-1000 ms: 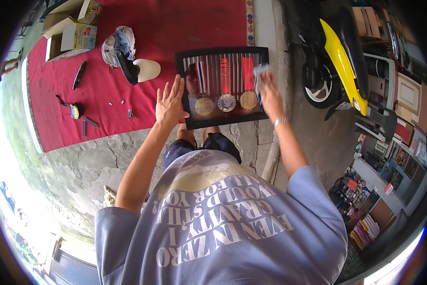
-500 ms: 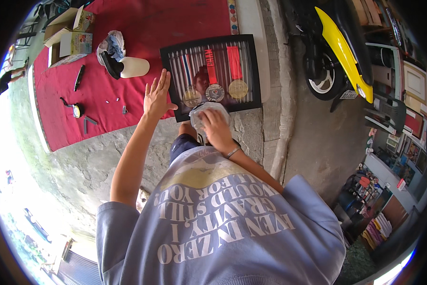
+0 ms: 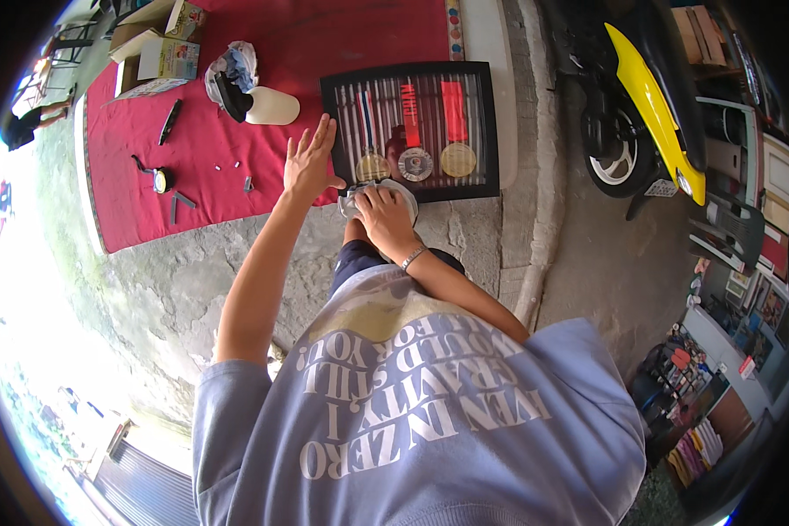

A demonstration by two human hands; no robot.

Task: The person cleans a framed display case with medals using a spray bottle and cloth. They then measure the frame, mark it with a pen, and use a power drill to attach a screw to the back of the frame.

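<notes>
A black picture frame (image 3: 491, 123) with three medals on striped ribbons lies on a red mat (image 3: 271, 167). My left hand (image 3: 309, 164) rests flat against the frame's left edge, fingers spread, holding nothing. My right hand (image 3: 385, 219) presses a crumpled white cloth (image 3: 352, 200) onto the frame's lower edge, below the left medal. Both forearms reach up from my grey-blue printed shirt (image 3: 421, 412).
On the mat lie cardboard boxes (image 3: 162, 48), a white rounded object with a black part (image 3: 267, 105), a black pen-like tool (image 3: 170, 121), a small tape measure (image 3: 158, 181) and small metal bits. A yellow motorbike (image 3: 649, 105) stands at right, with shelves beyond. The floor is rough concrete (image 3: 184, 272).
My right hand has carried the cloth from the frame's right side down to its lower edge. My left hand stays at the frame's left edge. The view has shifted slightly.
</notes>
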